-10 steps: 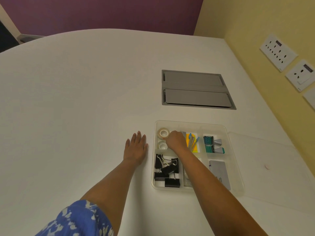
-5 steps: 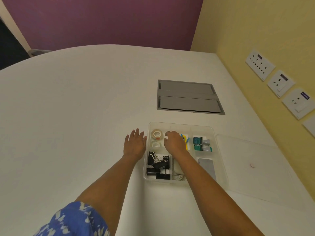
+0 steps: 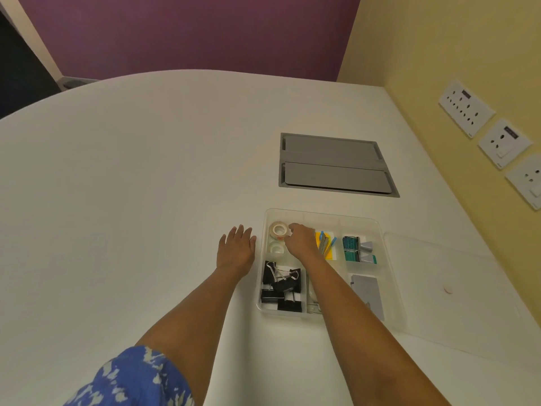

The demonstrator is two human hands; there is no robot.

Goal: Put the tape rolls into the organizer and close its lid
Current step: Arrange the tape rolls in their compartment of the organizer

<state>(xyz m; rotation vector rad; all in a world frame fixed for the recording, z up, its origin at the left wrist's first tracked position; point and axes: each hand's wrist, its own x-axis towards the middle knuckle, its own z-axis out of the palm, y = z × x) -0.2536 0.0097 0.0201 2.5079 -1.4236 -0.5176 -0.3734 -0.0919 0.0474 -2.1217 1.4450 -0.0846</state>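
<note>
A clear plastic organizer (image 3: 389,288) with several compartments lies on the white table. Its far-left compartment holds two tape rolls: a beige-cored tape roll (image 3: 278,230) and, nearer me, a whitish tape roll (image 3: 275,247). My right hand (image 3: 301,240) hovers over the organizer with curled fingers, its fingertips at the right rim of the beige-cored roll; whether they grip it is hidden. My left hand (image 3: 236,248) lies flat on the table, fingers apart, just left of the organizer. The clear lid (image 3: 456,288) lies flat on the table to the organizer's right.
Other compartments hold black binder clips (image 3: 281,288), yellow sticky notes with blue tabs (image 3: 327,244), teal clips (image 3: 352,249) and a grey card (image 3: 367,294). A grey cable hatch (image 3: 333,164) is set into the table beyond. The yellow wall with sockets (image 3: 465,108) runs along the right.
The view has shifted, so everything sits differently in the frame. My right hand stays at the beige-cored tape roll and my left hand stays flat beside the organizer.
</note>
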